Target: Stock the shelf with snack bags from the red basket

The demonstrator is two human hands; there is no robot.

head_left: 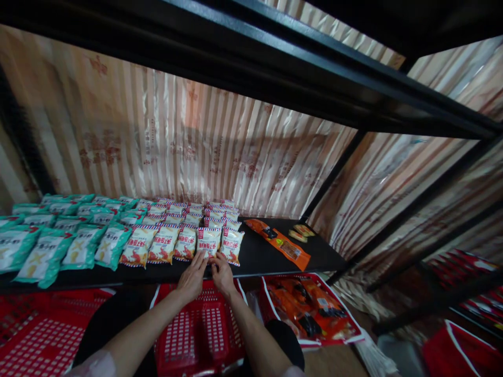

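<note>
At the shelf's front edge, my left hand [192,277] has its fingers closed on the lower left part of a red-and-white snack bag [208,240]. My right hand [222,275], fingers curled, grips the same bag at its lower right corner. The bag leans upright in the front row, with a matching snack bag [232,245] just to its right. Rows of the same kind stand behind and to the left. Teal snack bags [82,247] fill the left part of the black shelf [251,251]. My fingertips are partly hidden against the bag.
An orange packet [281,243] and small yellow packets [302,232] lie on the shelf's right. Below stand a red basket [200,335] between my knees, another red basket [39,335] at left, and a basket [271,303] of orange packets at right. A black beam [251,68] crosses overhead.
</note>
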